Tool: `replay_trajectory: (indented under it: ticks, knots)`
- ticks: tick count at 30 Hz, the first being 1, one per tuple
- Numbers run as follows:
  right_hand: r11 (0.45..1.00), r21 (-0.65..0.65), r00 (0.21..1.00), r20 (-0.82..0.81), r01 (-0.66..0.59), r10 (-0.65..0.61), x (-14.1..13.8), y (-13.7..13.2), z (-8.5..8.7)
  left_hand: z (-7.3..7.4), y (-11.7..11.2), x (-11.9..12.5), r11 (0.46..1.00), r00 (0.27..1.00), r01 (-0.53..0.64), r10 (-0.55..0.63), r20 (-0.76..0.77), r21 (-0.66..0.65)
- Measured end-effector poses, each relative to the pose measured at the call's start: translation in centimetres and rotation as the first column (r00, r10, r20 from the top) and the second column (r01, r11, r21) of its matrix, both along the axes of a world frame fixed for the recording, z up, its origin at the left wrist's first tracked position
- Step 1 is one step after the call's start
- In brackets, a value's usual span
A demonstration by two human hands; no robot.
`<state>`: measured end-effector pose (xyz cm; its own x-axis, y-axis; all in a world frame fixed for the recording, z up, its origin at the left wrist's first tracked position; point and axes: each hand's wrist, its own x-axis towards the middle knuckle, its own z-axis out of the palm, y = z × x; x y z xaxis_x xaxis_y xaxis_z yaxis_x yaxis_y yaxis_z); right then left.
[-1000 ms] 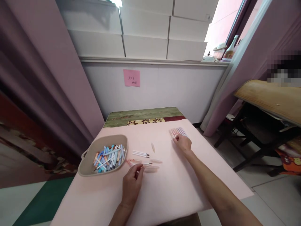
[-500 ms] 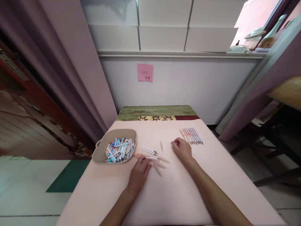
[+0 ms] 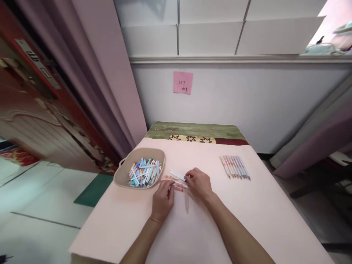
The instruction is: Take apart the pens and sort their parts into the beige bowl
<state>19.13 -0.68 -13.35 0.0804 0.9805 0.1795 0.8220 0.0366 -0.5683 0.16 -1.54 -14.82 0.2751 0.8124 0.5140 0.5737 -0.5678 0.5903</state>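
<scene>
My left hand [image 3: 162, 198] is closed, with thumb and fingers pinched on a clear pen barrel with red print, mostly hidden by the fingers. Beside it, my right hand [image 3: 200, 184] has its fingertips pressed together at the dark-tipped ends of the white pen refills [image 3: 177, 174]; what it holds is hidden. Between the hands lie more clear barrels with red print [image 3: 180, 188], blurred and overlapping. One pale clear pen part [image 3: 187, 203] points towards me below them.
A beige basket [image 3: 118, 178] full of blue, white and orange pen parts stands at the left. To the right lies a row of several pens [image 3: 235, 167] side by side. A pink note [image 3: 183, 83] is stuck on the wall behind the pink-covered table [image 3: 203, 234].
My right hand has moved left, from the open cloth to the refills and barrels near my left hand. The loose parts there have shifted. The view has turned slightly left.
</scene>
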Motion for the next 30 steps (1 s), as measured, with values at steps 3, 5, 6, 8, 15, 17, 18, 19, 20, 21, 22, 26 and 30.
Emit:
replay_trajectory:
  ticks: [3,5,6,8,15,17,18,19,20,21,22,26,30]
  knots:
    - [0.998,-0.029,0.998,0.029,-0.052,0.053,-0.4,-0.3,0.1,0.0,0.2,-0.1,0.996,0.996,-0.087,0.087,0.013,-0.025]
    - [1.0,-0.024,1.0,0.008,-0.011,0.011,0.4,-0.1,0.2,0.1,0.3,-0.2,0.993,0.994,-0.108,0.109,0.023,-0.051]
    - [1.0,-0.022,1.0,-0.016,0.022,-0.022,1.1,0.0,0.2,0.1,0.2,-0.2,0.991,0.992,-0.119,0.121,0.032,-0.058]
    - [0.996,-0.023,0.993,-0.071,0.088,-0.089,2.8,0.4,0.3,0.2,0.1,-0.3,0.988,0.988,-0.142,0.145,0.05,-0.06]
    - [0.995,0.037,0.996,0.029,0.087,-0.088,2.4,0.4,0.2,0.2,-1.3,-0.4,0.983,0.979,-0.165,0.173,0.106,-0.08]
    - [1.0,0.019,0.986,0.164,0.015,-0.018,0.5,0.4,0.1,0.1,-1.5,-0.4,0.98,0.975,-0.172,0.184,0.128,-0.101]
    - [1.0,-0.002,0.974,0.226,-0.01,0.01,-0.2,0.4,0.1,0.1,-1.5,-0.5,0.978,0.971,-0.173,0.188,0.145,-0.114]
    - [0.999,-0.025,0.961,0.276,-0.025,0.031,-0.9,0.5,0.0,0.1,-1.5,-0.5,0.977,0.967,-0.173,0.193,0.164,-0.127]
    - [0.999,-0.043,0.95,0.31,-0.033,0.045,-1.3,0.6,0.0,0.1,-1.5,-0.5,0.974,0.963,-0.175,0.199,0.183,-0.141]
    - [0.998,-0.057,0.943,0.327,-0.037,0.054,-1.6,0.7,0.0,0.1,-1.5,-0.5,0.972,0.957,-0.181,0.21,0.202,-0.152]
    - [0.997,-0.065,0.941,0.332,-0.041,0.061,-1.7,0.8,-0.1,0.1,-1.4,-0.5,0.968,0.949,-0.191,0.224,0.222,-0.162]
    - [0.996,-0.083,0.942,0.327,-0.044,0.069,-1.4,0.9,0.0,0.2,-1.4,-0.5,0.954,0.912,-0.221,0.276,0.303,-0.202]
    - [0.995,-0.095,0.95,0.311,-0.006,0.035,-1.2,0.6,-0.1,0.3,-1.4,-0.5,0.952,0.907,-0.204,0.271,0.323,-0.228]
